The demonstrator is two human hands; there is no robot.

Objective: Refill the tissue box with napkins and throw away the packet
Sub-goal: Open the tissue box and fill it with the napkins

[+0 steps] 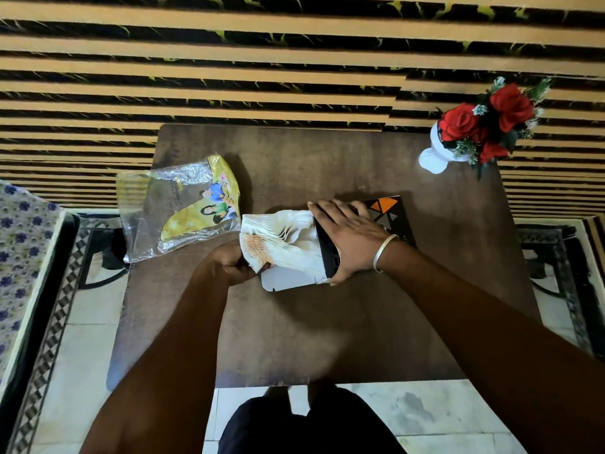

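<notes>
A black tissue box with orange triangles lies on its side on the brown table, its white end flap folded open toward me. My right hand lies flat on top of the box and holds it down. A stack of white napkins sticks halfway out of the open end. My left hand is closed on the stack's near left corner. The plastic packet, clear with yellow print, lies flat and slack at the table's left edge.
A white vase of red roses stands at the table's far right corner. A striped panelled wall runs behind the table. A floral cloth is at the far left, above a patterned floor border.
</notes>
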